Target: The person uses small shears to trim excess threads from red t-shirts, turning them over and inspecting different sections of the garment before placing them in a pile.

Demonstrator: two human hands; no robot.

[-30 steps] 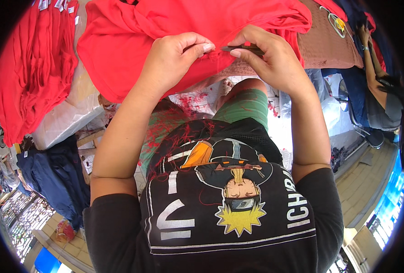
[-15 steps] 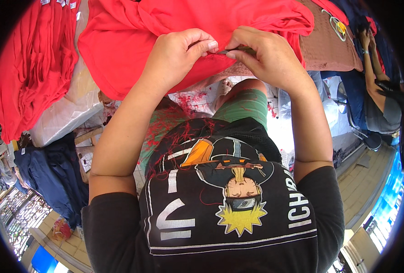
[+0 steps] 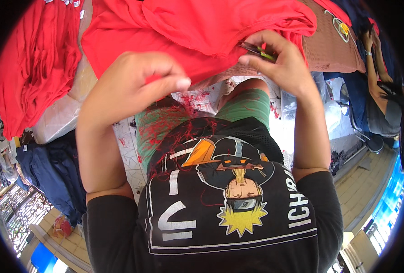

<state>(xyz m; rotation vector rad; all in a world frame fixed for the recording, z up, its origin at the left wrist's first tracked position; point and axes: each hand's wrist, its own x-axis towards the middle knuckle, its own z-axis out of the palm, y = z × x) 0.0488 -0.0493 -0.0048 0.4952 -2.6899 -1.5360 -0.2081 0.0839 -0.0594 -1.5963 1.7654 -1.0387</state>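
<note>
Left hand (image 3: 133,88): fingers curled in, thumb pressed against the forefinger, pinching a fold of the red garment (image 3: 202,32) at its lower edge. The cloth runs up and away from this hand and spreads across the space above both hands.

Right hand (image 3: 281,63): fingers closed round a small pair of snips (image 3: 256,49) with a dark blade and a yellow-green grip. The tool's tip lies against the red garment, just left of the fingertips. The two hands are well apart, the same garment reaching both.

Loose red threads (image 3: 167,127) lie on the green shorts (image 3: 249,104), below and between the hands.

A stack of red cloth (image 3: 33,68) sits left of the left hand. A brown garment (image 3: 329,50) lies right of the right hand. Dark blue cloth (image 3: 51,173) is heaped below the left forearm. Another person (image 3: 384,104) sits at the far right.
</note>
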